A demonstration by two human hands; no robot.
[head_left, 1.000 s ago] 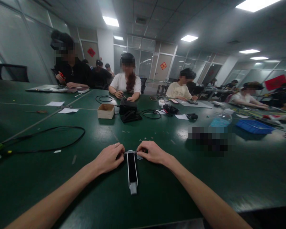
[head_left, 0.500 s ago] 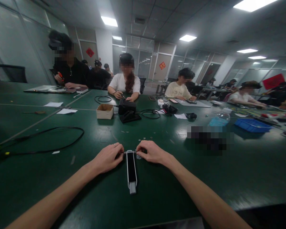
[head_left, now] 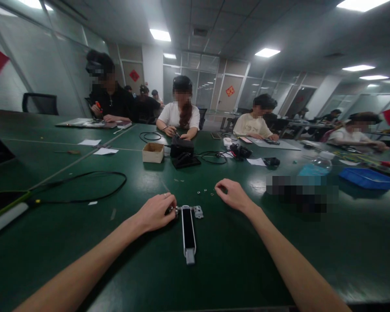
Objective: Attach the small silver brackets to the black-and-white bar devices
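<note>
The white-framed piece [head_left: 189,232] with the black face lies flat on the green table [head_left: 133,273], midway along the near edge, its grey tip toward that edge; the work looks partway along, judging by what is joined and what lies loose. At the piece's far end a metal bracket [head_left: 199,212] sits in place on the right side, toward the table's far edge; the matching left end is mostly covered by the left hand [head_left: 157,211], whose fingers are pinched narrow on it, so I cannot tell how complete that side is. Beyond the bracket, farther from the near edge, a few small metal rings [head_left: 205,190] lie loose, not on the piece; the right hand [head_left: 234,195] hangs just beside them, thumb and forefinger drawn close; whether anything is between its fingertips I cannot tell.
</note>
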